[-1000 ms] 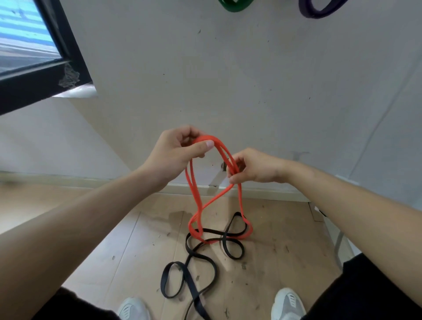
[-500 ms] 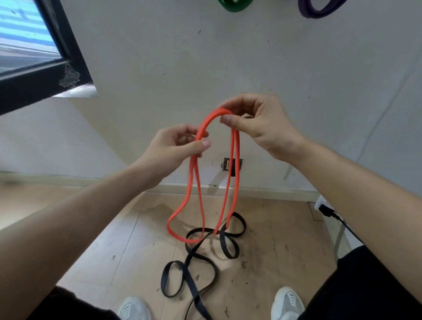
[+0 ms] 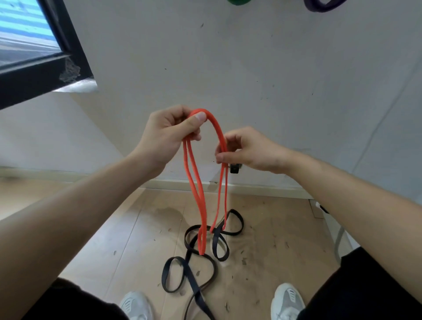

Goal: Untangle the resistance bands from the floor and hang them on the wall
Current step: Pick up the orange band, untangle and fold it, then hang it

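Note:
An orange resistance band [image 3: 201,196] hangs doubled in front of me, its lower loops dangling just above the floor. My left hand [image 3: 166,134] pinches the top bend of it between thumb and fingers. My right hand [image 3: 249,148] grips two strands of the same band a little lower, to the right. A black resistance band [image 3: 189,262] lies tangled in loops on the wooden floor below, between my shoes. Parts of a green band [image 3: 237,1] and a dark purple band [image 3: 324,5] hang on the white wall at the top edge.
A black-framed window [image 3: 43,61] juts out at the upper left. A small black fitting [image 3: 235,169] sits low on the wall above the skirting board. A cable and a grey object [image 3: 328,219] stand at the right. My white shoes [image 3: 137,306] are at the bottom.
My right hand has come down from the top of the orange band to grip strands lower on the right. My left hand has risen and now holds the top bend.

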Demonstrator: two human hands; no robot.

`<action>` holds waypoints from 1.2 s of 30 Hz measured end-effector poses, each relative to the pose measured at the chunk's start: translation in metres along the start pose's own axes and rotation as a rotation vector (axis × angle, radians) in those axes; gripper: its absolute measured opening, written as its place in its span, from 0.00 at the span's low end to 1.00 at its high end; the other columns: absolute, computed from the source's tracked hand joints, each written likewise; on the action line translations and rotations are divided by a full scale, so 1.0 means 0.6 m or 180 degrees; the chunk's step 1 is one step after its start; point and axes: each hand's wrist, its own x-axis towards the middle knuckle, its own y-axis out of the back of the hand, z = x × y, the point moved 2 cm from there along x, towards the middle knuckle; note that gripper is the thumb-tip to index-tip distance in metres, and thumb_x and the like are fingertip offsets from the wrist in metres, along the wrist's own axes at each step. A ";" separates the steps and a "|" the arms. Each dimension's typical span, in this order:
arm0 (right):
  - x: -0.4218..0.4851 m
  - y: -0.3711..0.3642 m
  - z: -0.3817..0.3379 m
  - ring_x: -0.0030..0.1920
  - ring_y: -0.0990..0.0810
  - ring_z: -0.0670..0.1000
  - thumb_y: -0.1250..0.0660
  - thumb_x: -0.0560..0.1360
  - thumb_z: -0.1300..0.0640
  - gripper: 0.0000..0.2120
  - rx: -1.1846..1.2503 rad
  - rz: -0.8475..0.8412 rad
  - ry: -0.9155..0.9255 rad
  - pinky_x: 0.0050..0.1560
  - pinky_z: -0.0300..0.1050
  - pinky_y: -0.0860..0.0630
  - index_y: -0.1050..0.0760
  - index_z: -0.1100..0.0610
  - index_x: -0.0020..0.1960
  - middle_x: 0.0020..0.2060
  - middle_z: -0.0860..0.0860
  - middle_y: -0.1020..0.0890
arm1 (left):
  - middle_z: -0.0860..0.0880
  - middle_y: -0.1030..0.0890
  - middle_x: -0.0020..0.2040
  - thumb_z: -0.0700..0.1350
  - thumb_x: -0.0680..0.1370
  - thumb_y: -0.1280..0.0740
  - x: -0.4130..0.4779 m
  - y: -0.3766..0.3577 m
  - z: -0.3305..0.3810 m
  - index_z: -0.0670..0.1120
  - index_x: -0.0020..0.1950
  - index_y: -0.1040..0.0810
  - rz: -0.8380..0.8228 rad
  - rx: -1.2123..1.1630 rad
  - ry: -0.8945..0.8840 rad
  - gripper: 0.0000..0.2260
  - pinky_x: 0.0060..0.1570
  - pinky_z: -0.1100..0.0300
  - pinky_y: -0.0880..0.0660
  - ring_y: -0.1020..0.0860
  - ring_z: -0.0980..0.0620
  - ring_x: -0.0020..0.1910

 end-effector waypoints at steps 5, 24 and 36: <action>-0.003 0.032 -0.005 0.43 0.13 0.50 0.28 0.75 0.64 0.08 0.0638 0.0532 0.0100 0.47 0.45 0.18 0.23 0.60 0.52 0.42 0.56 0.13 | 0.49 0.19 0.36 0.42 0.78 0.28 -0.004 0.018 -0.034 0.39 0.52 0.17 -0.0253 0.0209 0.0460 0.07 0.46 0.62 0.20 0.19 0.54 0.37; 0.003 -0.131 0.266 0.52 0.16 0.54 0.23 0.73 0.61 0.10 -0.0453 -0.0990 -0.1113 0.57 0.47 0.20 0.19 0.57 0.53 0.47 0.53 0.15 | 0.44 0.20 0.37 0.54 0.67 0.21 -0.059 0.069 -0.065 0.46 0.45 0.14 -0.1323 0.1005 0.0706 0.14 0.39 0.61 0.26 0.24 0.52 0.38; 0.005 -0.327 0.503 0.68 0.26 0.58 0.30 0.77 0.61 0.23 -0.1201 -0.1345 -0.1121 0.67 0.41 0.33 0.26 0.52 0.71 0.66 0.56 0.26 | 0.42 0.20 0.37 0.49 0.70 0.25 -0.118 0.058 -0.129 0.48 0.43 0.13 -0.1767 0.1307 0.1405 0.06 0.37 0.61 0.26 0.23 0.51 0.36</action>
